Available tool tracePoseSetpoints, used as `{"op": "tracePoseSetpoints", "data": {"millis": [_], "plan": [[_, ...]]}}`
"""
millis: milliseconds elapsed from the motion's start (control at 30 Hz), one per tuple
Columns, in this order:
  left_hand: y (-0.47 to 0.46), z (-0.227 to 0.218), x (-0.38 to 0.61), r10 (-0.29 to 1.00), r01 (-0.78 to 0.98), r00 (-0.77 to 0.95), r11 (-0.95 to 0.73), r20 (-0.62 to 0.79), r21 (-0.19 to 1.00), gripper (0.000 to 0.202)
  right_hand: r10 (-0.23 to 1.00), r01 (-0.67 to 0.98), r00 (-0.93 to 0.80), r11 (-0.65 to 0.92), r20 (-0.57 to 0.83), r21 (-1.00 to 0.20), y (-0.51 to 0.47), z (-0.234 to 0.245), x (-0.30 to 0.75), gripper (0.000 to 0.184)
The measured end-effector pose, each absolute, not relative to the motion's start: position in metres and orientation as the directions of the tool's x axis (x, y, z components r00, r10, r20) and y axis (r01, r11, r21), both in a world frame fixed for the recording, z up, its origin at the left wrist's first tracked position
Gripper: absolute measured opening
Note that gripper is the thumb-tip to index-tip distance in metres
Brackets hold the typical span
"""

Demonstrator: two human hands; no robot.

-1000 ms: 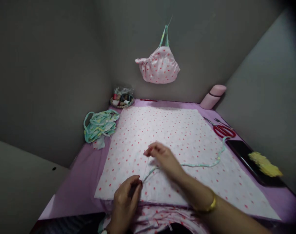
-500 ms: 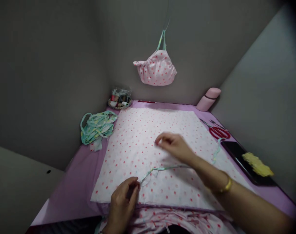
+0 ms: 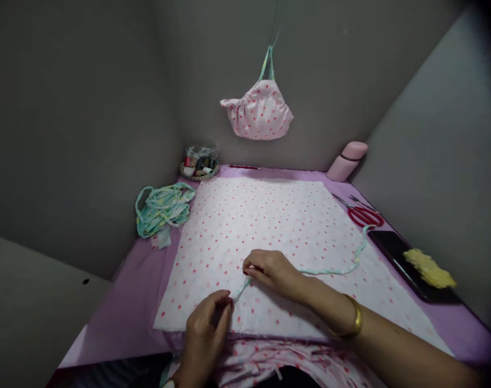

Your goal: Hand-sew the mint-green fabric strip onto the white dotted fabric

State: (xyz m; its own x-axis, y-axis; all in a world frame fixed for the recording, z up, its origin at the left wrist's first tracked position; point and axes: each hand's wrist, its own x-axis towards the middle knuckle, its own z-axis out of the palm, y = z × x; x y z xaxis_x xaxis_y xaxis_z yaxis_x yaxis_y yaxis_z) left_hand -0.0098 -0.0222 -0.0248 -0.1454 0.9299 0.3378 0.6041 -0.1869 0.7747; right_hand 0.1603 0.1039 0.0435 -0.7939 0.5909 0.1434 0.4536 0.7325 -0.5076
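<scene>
A thin mint-green fabric strip (image 3: 330, 271) lies across a white cloth with red dots (image 3: 237, 215). Near the cloth's front edge, my left hand (image 3: 208, 328) pinches the strip's near end between thumb and forefinger. My right hand (image 3: 271, 272) is closed with its fingertips on the strip a little further up and to the right, where loose threads seem to show. Beyond my right hand the strip runs right, then bends away toward the scissors. Gathered pink dotted fabric (image 3: 265, 355) lies below the table's front edge.
A heap of mint-green strips (image 3: 164, 210) sits at left, with a small basket of thread spools (image 3: 199, 170) behind it. On the right are red-handled scissors (image 3: 364, 216), a dark phone (image 3: 399, 264) with a yellow lump (image 3: 429, 268) on it, and a pink bottle (image 3: 347, 161). A dotted bonnet-like piece (image 3: 261, 113) hangs above.
My right hand has come down and slightly left from above the cloth onto the strip, close to my left hand. My left hand keeps its pinch in nearly the same place.
</scene>
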Motion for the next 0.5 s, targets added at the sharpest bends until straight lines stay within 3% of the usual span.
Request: {"op": "tracePoseSetpoints", "data": {"millis": [133,267,500], "plan": [[-0.022,-0.023,-0.01,0.931,0.601,-0.135,-0.194,0.338,0.775,0.018,0.497,0.388,-0.863,0.762,0.086,-0.518,0.098,0.041,0.157,0.026],[-0.022,-0.021,-0.01,0.935,0.591,-0.121,-0.201,0.332,0.781,0.017,0.462,0.397,-0.887,0.776,0.013,-0.491,0.092,0.031,0.148,0.016],[-0.022,-0.022,-0.01,0.931,0.603,-0.137,-0.193,0.339,0.774,0.018,0.584,0.475,-0.812,0.662,0.003,-0.58,0.104,0.04,0.144,0.015]]}}
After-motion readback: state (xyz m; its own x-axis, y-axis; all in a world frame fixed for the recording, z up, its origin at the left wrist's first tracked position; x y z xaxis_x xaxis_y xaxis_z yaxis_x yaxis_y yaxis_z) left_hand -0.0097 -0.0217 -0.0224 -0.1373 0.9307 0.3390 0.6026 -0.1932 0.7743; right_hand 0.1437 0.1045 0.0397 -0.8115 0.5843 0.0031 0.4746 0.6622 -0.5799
